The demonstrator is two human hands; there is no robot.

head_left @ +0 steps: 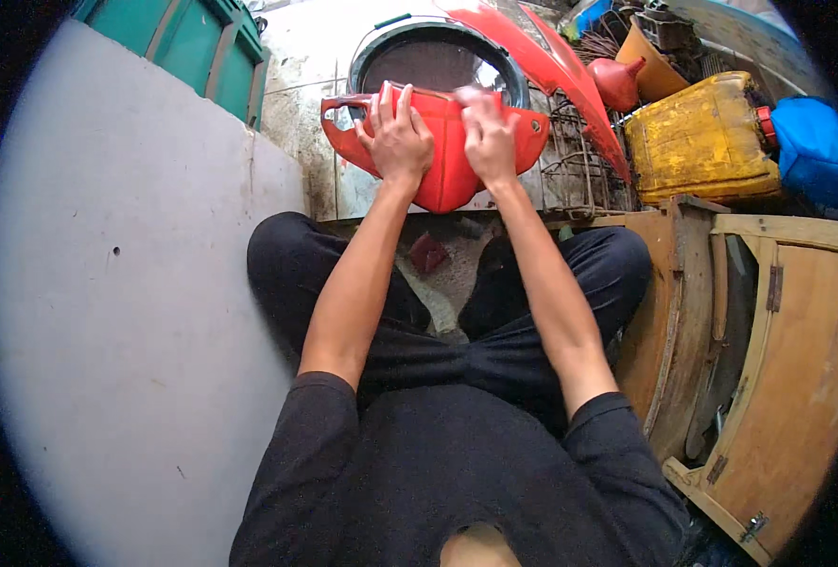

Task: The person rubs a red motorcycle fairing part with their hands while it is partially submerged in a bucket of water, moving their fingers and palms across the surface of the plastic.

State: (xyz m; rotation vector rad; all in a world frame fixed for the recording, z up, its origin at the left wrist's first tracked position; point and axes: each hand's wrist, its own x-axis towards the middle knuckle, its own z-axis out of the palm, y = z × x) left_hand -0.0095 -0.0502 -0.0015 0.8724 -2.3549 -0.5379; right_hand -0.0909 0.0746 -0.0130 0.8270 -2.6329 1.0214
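Note:
A glossy red plastic panel [442, 180], shaped like a motorcycle cowl, lies across the near rim of a dark round tub [516, 76] of murky water. Fingers spread, my left hand [400, 142] rests flat on the panel's left half. Over its right half is my right hand [490, 142], its thumb apart and its fingertips smeared by motion. Whether anything is under those fingers cannot be made out. The panel has a cut-out at its left end and a small hole near its right end.
Long red panels [570, 85] lean right of the tub, over a wire rack [570, 175]. Beyond are a red funnel [617, 83], a yellow jerrycan [702, 137] and a blue container [811, 151]. A wooden cabinet [787, 359] stands right; a pale wall [145, 283] bounds my left. A dark red piece [427, 253] lies between my legs.

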